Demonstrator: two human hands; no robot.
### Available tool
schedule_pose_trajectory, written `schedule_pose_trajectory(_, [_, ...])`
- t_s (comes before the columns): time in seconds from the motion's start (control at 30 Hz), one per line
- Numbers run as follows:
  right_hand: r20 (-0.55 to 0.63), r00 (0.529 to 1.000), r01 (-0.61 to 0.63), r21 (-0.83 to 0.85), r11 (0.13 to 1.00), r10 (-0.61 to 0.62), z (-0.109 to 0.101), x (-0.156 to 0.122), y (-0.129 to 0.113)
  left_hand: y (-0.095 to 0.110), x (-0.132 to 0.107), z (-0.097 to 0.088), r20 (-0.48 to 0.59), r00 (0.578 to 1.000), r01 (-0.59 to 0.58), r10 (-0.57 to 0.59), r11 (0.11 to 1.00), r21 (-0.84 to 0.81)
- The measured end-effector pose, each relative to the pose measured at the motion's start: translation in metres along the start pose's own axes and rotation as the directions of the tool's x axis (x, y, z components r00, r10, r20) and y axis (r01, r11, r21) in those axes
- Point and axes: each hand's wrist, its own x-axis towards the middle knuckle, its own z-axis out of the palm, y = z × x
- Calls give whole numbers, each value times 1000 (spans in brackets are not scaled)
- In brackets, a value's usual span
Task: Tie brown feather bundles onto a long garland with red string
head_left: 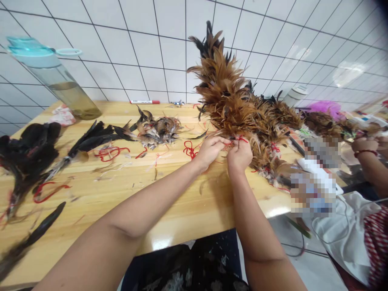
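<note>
Fingers [220,140] bent, tips pressed together, pinch red cord [243,139] as bare forearms [163,194] stretch forward over a wooden table [194,206], converging until the left hand [209,151] and the right hand [240,155] nearly meet. Just beyond them on the tabletop, a thick feather bundle [221,87] rises, tilted leftward, its bristling plumes golden brown, its narrow tip black. Loose loops of red string [190,150] lie beside the left hand.

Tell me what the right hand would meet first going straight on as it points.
Most likely the brown feather bundle; depth is unclear, and the right hand may be touching it.
</note>
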Motion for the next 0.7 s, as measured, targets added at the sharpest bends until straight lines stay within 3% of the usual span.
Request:
schedule_pose_trajectory(0.1, [-6, 1000, 3, -7, 1000, -3, 0, -1, -1, -2, 1, 1, -20, 1000, 23, -24, 999, -29])
schedule_pose_trajectory(0.2, [32, 999, 1, -11, 1000, -1, -1, -2, -2, -10, 6, -3, 28, 998, 49, -54, 987, 155])
schedule_pose_trajectory(0.3, [69, 997, 35, 16, 999, -36, -2, -2, -3, -15, 12, -11, 134, 991, -26, -27, 926, 376])
schedule_pose_trajectory(0.4, [85, 993, 74, 42, 996, -78, -2, -2, -4, -13, 15, -17, 150, 989, -68, 0, 892, 448])
schedule_pose_trajectory(0.47, [83, 993, 85, 50, 995, -89, -2, -2, -4, -11, 15, -17, 131, 991, -18, -33, 927, 374])
schedule_pose_trajectory(0.6, [63, 994, 83, 35, 996, -85, -6, -4, -6, -8, 12, -11, 107, 983, 143, -149, 988, 59])
schedule_pose_trajectory(0.7, [44, 995, 88, -7, 996, -88, -8, -5, -8, -4, 8, -5, 25, 992, 125, -125, 991, -39])
